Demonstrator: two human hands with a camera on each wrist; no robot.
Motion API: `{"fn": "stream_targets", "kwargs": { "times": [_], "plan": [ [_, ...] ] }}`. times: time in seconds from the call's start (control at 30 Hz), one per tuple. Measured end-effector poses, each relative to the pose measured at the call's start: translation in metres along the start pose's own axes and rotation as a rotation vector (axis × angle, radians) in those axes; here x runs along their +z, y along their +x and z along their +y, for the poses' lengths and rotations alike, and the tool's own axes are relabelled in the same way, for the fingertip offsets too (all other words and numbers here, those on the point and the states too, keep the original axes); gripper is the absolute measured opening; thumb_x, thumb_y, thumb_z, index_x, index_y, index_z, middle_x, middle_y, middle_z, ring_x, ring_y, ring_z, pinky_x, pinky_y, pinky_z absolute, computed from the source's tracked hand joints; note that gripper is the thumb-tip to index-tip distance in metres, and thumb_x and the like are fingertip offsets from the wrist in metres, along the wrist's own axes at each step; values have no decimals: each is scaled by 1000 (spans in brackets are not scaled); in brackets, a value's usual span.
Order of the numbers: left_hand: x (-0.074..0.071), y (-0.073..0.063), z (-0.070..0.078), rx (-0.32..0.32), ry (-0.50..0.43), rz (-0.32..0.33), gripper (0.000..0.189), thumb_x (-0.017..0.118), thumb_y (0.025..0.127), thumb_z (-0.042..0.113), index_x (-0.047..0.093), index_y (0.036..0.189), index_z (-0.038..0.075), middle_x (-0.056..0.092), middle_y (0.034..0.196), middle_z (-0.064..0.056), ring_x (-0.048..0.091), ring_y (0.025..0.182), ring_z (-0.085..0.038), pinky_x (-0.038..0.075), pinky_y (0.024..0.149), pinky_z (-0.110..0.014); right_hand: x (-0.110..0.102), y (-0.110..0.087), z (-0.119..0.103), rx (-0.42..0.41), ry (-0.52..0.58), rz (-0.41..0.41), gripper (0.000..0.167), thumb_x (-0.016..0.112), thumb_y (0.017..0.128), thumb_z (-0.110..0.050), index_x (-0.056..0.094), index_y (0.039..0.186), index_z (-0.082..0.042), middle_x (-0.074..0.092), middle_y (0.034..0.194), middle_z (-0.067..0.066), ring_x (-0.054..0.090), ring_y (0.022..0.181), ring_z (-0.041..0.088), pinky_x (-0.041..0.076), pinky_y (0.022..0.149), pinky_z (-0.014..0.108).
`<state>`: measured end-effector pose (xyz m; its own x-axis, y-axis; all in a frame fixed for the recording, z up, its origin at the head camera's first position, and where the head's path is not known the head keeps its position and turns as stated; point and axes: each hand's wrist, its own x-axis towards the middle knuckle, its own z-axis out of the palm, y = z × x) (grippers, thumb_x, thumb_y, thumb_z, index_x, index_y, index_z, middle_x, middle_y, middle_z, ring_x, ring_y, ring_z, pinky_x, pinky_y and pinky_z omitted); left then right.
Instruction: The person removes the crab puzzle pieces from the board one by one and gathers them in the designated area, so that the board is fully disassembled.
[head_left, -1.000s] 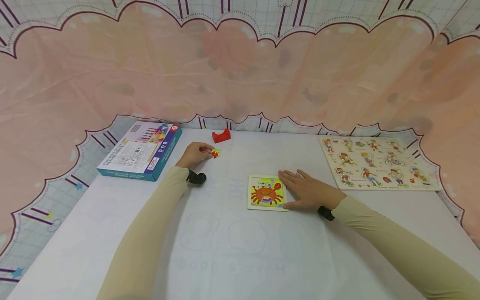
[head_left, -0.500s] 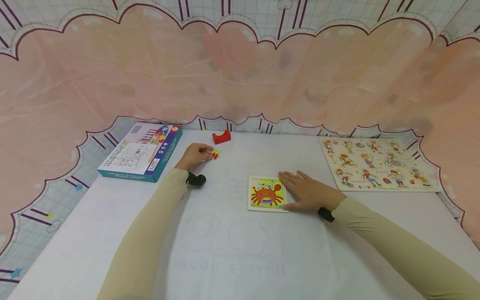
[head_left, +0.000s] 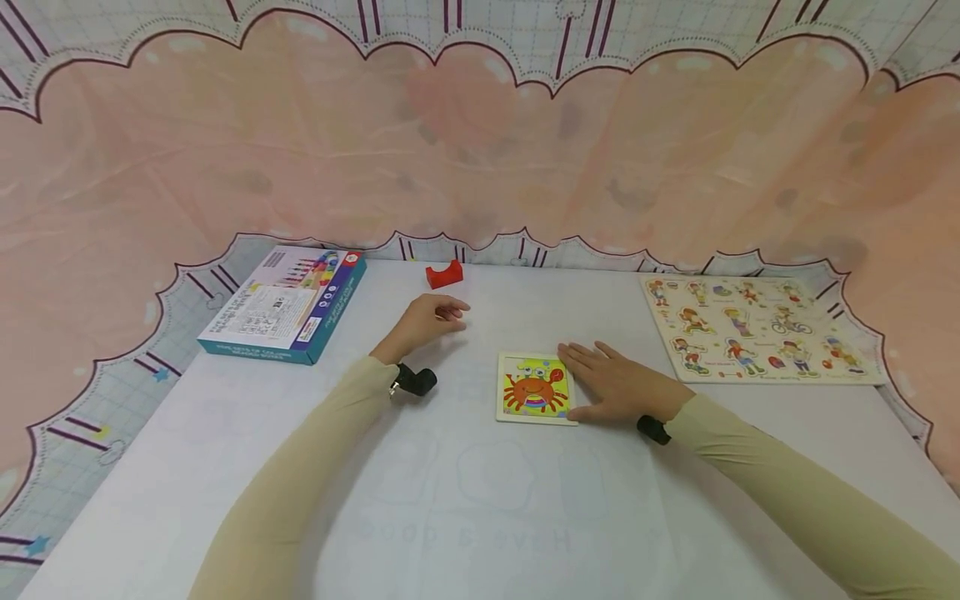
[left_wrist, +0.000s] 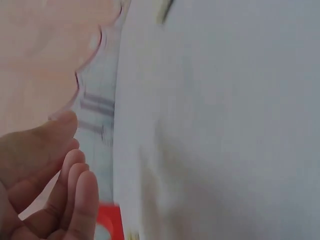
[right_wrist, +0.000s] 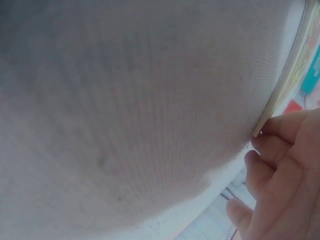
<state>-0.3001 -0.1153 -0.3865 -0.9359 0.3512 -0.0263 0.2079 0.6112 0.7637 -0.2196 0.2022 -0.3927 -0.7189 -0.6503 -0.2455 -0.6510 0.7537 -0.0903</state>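
Note:
Over the middle left of the table, my left hand [head_left: 426,321] is raised with its fingers loosely bent and nothing visible between them. In the left wrist view, its thumb [left_wrist: 65,122] lies close to the fingertips. A small yellowish bit [left_wrist: 132,235] shows at that view's bottom edge, beside the red block; the head view hides this spot behind the hand. My right hand [head_left: 618,382] lies spread, fingertips and thumb against the right edge of a square crab puzzle [head_left: 534,387] in a pale wooden frame. The right wrist view has a finger touching the frame edge [right_wrist: 270,112].
A red arch-shaped block [head_left: 445,274] stands at the table's back edge. Back left lies a flat toy box [head_left: 281,304] with teal sides. A wooden board [head_left: 757,329] printed with children lies at the right. A patterned curtain [head_left: 480,158] hangs behind the table.
My left hand has moved right and slightly nearer, away from where its fingertips were at a small red-and-yellow piece. That piece no longer shows in the head view. The right hand has stayed put.

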Motion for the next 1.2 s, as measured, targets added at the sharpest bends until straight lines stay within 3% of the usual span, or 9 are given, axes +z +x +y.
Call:
{"fn": "stream_targets", "kwargs": {
  "times": [0.27, 0.53, 1.2],
  "plan": [
    [37, -5, 29, 93, 66, -153, 34, 73, 81, 15, 67, 114, 7, 67, 102, -8, 58, 91, -19, 48, 79, -24, -3, -1, -2, 1, -3, -8, 95, 50, 85, -64, 17, 149, -2, 16, 157, 13, 16, 145, 29, 12, 116, 53],
    [60, -2, 39, 44, 119, -272, 24, 74, 80, 16, 72, 103, 8, 65, 86, -3, 51, 77, -13, 41, 69, -18, -4, -1, -1, 5, -1, -11, 95, 49, 85, -65, 16, 150, -2, 16, 157, 13, 16, 146, 29, 11, 116, 53],
    [78, -4, 53, -17, 195, -217, 23, 79, 76, 19, 68, 90, 6, 60, 85, -4, 50, 81, -16, 42, 74, -23, -3, 0, -2, -7, -7, -7, 94, 50, 86, -63, 19, 149, -1, 18, 157, 14, 18, 145, 30, 14, 115, 54]
  ]
}}
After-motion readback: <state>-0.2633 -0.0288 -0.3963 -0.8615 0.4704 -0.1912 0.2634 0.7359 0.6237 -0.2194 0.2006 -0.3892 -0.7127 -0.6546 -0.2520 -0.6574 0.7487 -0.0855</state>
